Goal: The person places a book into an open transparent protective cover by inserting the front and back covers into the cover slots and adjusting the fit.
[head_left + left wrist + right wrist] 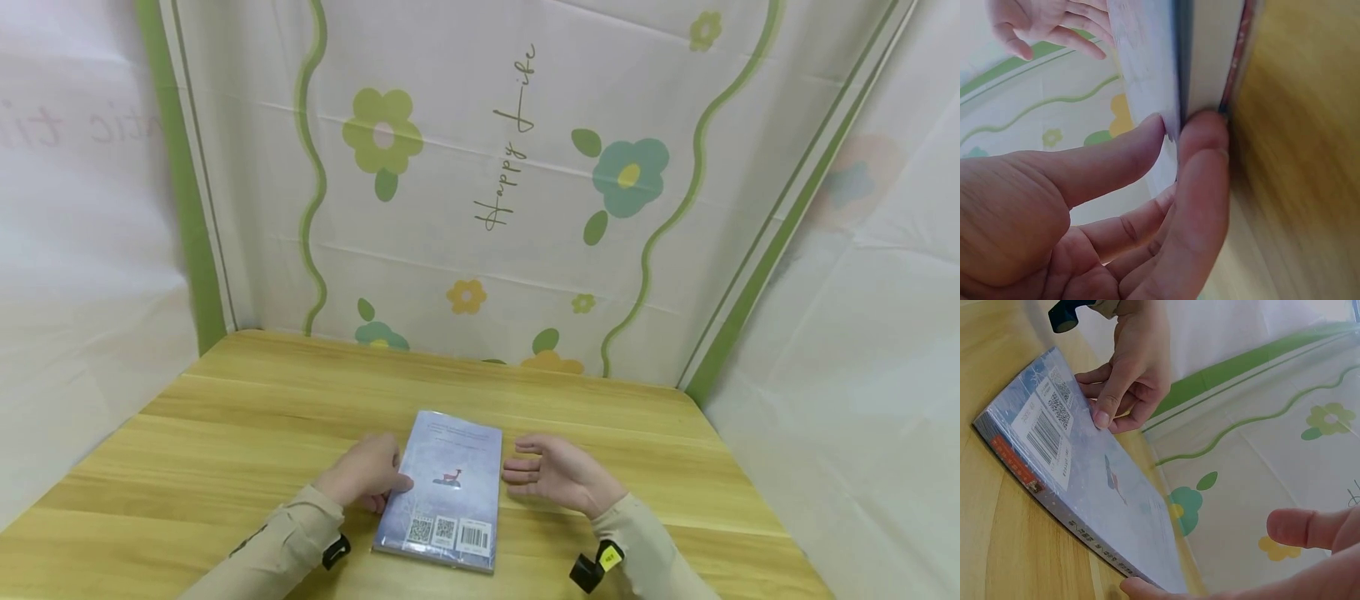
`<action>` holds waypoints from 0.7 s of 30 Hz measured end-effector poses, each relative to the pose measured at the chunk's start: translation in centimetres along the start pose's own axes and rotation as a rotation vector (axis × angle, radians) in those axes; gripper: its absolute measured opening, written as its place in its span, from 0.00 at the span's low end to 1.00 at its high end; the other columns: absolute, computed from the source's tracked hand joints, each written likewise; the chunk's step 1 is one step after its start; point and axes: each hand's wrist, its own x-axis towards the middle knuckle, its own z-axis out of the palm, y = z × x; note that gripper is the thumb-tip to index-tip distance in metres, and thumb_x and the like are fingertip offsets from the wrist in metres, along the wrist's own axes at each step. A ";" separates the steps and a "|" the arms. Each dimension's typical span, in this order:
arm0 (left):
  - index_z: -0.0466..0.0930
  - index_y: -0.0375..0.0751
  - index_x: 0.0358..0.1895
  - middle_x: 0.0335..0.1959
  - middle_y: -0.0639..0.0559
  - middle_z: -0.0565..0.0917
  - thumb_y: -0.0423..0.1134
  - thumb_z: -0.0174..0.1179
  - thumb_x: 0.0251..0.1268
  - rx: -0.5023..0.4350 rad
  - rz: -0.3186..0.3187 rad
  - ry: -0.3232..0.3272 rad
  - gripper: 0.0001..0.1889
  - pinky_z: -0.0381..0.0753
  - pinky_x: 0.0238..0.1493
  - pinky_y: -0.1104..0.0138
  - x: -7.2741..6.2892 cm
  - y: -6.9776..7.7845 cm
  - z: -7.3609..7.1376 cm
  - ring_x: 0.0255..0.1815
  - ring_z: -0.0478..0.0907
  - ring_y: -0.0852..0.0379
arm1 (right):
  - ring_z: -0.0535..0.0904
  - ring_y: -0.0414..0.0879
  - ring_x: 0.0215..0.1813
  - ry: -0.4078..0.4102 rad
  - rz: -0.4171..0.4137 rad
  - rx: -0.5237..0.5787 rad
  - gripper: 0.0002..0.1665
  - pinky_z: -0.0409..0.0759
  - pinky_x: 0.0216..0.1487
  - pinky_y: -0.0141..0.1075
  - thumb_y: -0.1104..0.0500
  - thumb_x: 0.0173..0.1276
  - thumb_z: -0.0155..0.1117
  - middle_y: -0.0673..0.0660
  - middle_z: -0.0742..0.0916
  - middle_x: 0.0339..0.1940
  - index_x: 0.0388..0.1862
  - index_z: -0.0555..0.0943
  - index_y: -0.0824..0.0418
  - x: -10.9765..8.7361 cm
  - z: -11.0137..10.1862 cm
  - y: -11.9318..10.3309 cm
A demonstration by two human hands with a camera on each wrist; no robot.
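A pale blue book in shiny wrap lies flat on the wooden table, back cover up, with a small red deer, QR codes and a barcode. At its left long edge, my left hand pinches it. In the left wrist view, the thumb rests on the cover while the index finger lies against the page edge. My right hand is beside the right long edge, palm turned toward the book, fingers relaxed. The right wrist view shows one right fingertip right at the book's spine.
Wood-grain table surrounds the book. A white curtain with flowers and lettering hangs along the far edge, and more sheets hang at both sides. Black devices are strapped at the wrists.
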 end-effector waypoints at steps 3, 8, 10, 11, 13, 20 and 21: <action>0.70 0.37 0.17 0.11 0.46 0.77 0.31 0.71 0.55 0.003 -0.001 -0.003 0.18 0.78 0.13 0.68 -0.1 0.1 -0.1 0.11 0.77 0.55 | 0.53 0.76 0.70 -0.005 0.007 0.000 0.33 0.59 0.69 0.61 0.62 0.75 0.49 0.84 0.55 0.67 0.67 0.44 0.72 0.1 0.0 0.1; 0.70 0.37 0.18 0.12 0.46 0.77 0.31 0.71 0.55 0.013 0.002 -0.002 0.17 0.78 0.13 0.69 -0.2 0.3 -0.2 0.10 0.77 0.56 | 0.55 0.74 0.70 0.003 0.016 -0.006 0.35 0.61 0.69 0.61 0.61 0.75 0.48 0.83 0.57 0.67 0.69 0.43 0.72 0.2 0.1 0.2; 0.71 0.37 0.18 0.12 0.46 0.77 0.31 0.71 0.56 0.016 0.005 -0.002 0.17 0.78 0.13 0.69 -0.2 0.3 -0.2 0.10 0.77 0.56 | 0.54 0.74 0.70 0.002 0.019 -0.002 0.36 0.60 0.69 0.60 0.61 0.75 0.49 0.83 0.57 0.67 0.69 0.42 0.72 0.3 0.1 0.2; 0.71 0.37 0.18 0.12 0.46 0.77 0.31 0.71 0.56 0.018 0.007 -0.001 0.17 0.78 0.13 0.68 -0.2 0.3 -0.2 0.10 0.77 0.56 | 0.54 0.74 0.70 0.002 0.021 0.002 0.36 0.60 0.69 0.60 0.61 0.75 0.49 0.83 0.57 0.67 0.69 0.42 0.72 0.3 0.0 0.2; 0.71 0.37 0.18 0.12 0.46 0.77 0.31 0.71 0.56 0.018 0.010 -0.001 0.17 0.78 0.13 0.68 -0.2 0.3 -0.1 0.10 0.77 0.56 | 0.54 0.74 0.70 0.000 0.024 0.009 0.35 0.60 0.69 0.60 0.61 0.75 0.49 0.82 0.57 0.67 0.68 0.43 0.72 0.4 0.0 0.3; 0.71 0.36 0.20 0.13 0.46 0.76 0.31 0.71 0.56 0.017 0.008 -0.001 0.16 0.78 0.13 0.68 -0.1 0.3 -0.1 0.11 0.77 0.55 | 0.56 0.72 0.69 -0.007 0.033 0.031 0.26 0.63 0.69 0.58 0.61 0.75 0.49 0.80 0.58 0.66 0.62 0.50 0.70 0.7 -0.1 0.3; 0.71 0.36 0.20 0.13 0.46 0.76 0.31 0.71 0.56 0.017 0.009 0.000 0.16 0.78 0.13 0.68 -0.2 0.3 -0.1 0.11 0.77 0.55 | 0.56 0.72 0.69 -0.006 0.036 0.035 0.25 0.63 0.69 0.58 0.61 0.75 0.49 0.80 0.58 0.66 0.62 0.51 0.70 0.8 -0.1 0.3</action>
